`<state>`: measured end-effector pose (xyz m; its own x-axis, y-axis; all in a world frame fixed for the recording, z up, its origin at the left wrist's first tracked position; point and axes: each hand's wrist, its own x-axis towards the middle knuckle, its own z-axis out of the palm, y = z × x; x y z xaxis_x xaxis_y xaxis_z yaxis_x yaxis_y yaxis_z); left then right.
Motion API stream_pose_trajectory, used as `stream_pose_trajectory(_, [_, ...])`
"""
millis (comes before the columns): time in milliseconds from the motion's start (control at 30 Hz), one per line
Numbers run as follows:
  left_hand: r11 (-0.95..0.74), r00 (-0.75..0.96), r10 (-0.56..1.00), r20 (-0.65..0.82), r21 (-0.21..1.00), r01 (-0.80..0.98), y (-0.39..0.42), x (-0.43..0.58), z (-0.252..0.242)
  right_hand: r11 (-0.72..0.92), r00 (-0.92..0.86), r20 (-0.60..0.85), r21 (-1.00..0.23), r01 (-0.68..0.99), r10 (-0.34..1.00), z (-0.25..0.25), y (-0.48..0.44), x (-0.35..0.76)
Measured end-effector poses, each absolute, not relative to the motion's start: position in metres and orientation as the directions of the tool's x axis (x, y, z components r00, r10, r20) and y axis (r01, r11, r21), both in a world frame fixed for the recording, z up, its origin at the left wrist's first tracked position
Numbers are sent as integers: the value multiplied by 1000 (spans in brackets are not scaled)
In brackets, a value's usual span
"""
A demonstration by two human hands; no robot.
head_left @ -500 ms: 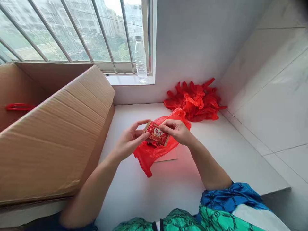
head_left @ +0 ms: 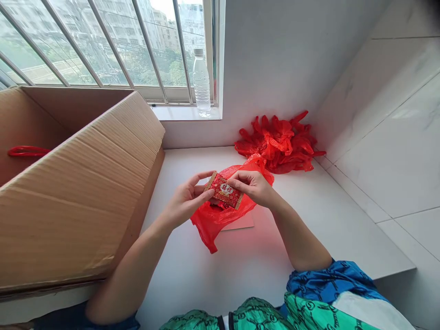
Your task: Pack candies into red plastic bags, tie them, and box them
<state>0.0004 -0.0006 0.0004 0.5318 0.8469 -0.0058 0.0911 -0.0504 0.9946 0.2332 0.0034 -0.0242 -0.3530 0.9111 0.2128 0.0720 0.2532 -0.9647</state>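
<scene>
Between my two hands is a small red and gold packet (head_left: 225, 189) with a white printed oval in its middle. My left hand (head_left: 187, 198) pinches its left end between thumb and fingers. The thumb and forefinger of my right hand (head_left: 253, 187) grip its upper right edge. Directly beneath lies a red plastic bag (head_left: 210, 229), spread open on the white surface (head_left: 254, 266). More red packaging shows in the bag's mouth, partly hidden by the packet. Under the bag's near side, the edge of a flat piece (head_left: 240, 223) sticks out.
A large open cardboard box (head_left: 79, 192) stands at left, with a red loop (head_left: 29, 151) inside. Crumpled red plastic bags (head_left: 280, 142) are heaped by the wall. A clear water bottle (head_left: 201, 85) stands on the sill of the barred window. A tiled wall (head_left: 395, 137) bounds the right.
Both hands keep the same hold on the packet, which stays in place over the bag. Only a very slight shift of the camera shows.
</scene>
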Motion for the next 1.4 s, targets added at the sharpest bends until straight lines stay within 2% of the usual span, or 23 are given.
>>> stream_pose_trajectory(400, [-69,512,859,-5,990,126,-1,2,-1,277,-328,227,-954,115,917,-25,6,233])
stream_pose_trajectory(533, [-119,497,868,1,971,206,-2,2,-1,254,-410,191,-961,105,892,-22,3,237])
stream_pose_trajectory(600, [-178,487,873,5,934,310,-1,0,-1,275,-450,176,-948,164,875,-20,2,241])
stream_pose_trajectory(667, [-259,472,882,-3,833,489,0,-2,-4,307,-463,138,-898,314,876,-19,1,246])
stream_pose_trajectory(767, [-421,478,878,28,521,742,1,-5,-11,293,-361,41,-672,680,932,-21,2,250])
stream_pose_trajectory(833, [-524,540,840,42,322,789,1,-7,-17,241,-253,40,-472,848,967,-26,4,247])
stream_pose_trajectory(867, [-566,578,815,35,258,783,1,-8,-20,228,-225,55,-397,889,973,-30,6,245])
stream_pose_trajectory(933, [-624,637,771,3,206,754,-2,-9,-23,247,-232,86,-324,913,969,-36,9,238])
stream_pose_trajectory(1000, [-651,670,742,-20,218,727,-6,-10,-23,274,-252,111,-298,914,961,-43,12,231])
stream_pose_trajectory(1133, [-654,711,697,-94,326,683,-13,-10,-19,289,-244,179,-299,910,953,-53,20,221])
stream_pose_trajectory(1233, [-644,723,684,-94,387,660,-15,-10,-19,287,-239,187,-302,909,953,-59,23,215])
stream_pose_trajectory(1300, [-636,715,696,-66,407,656,-16,-10,-19,330,-278,202,-306,893,939,-62,22,209])
stream_pose_trajectory(1400, [-613,696,716,-59,422,667,-15,-8,-19,433,-391,187,-374,820,901,-67,18,201])
